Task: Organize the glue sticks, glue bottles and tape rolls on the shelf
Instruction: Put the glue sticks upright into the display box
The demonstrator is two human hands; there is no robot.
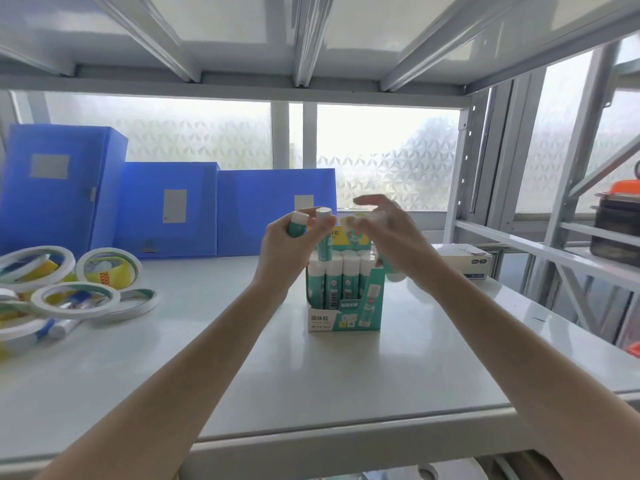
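Note:
A teal and white display box (pixel 346 308) stands in the middle of the white shelf (pixel 242 375), filled with upright glue sticks (pixel 334 275). My left hand (pixel 287 244) is raised above the box and grips two teal glue sticks (pixel 297 225) with white caps. My right hand (pixel 388 233) hovers blurred over the box's right side, and it holds a teal glue stick (pixel 389 268) that points down. A pile of tape rolls (pixel 79 292) lies at the left, with a glue bottle (pixel 60 329) partly under it.
Three blue file boxes (pixel 166 209) stand along the back left. A small white carton (pixel 465 261) lies at the back right. Metal uprights (pixel 467 168) frame the shelf's right side, and a dark container with an orange lid (pixel 616 220) sits on the neighbouring rack.

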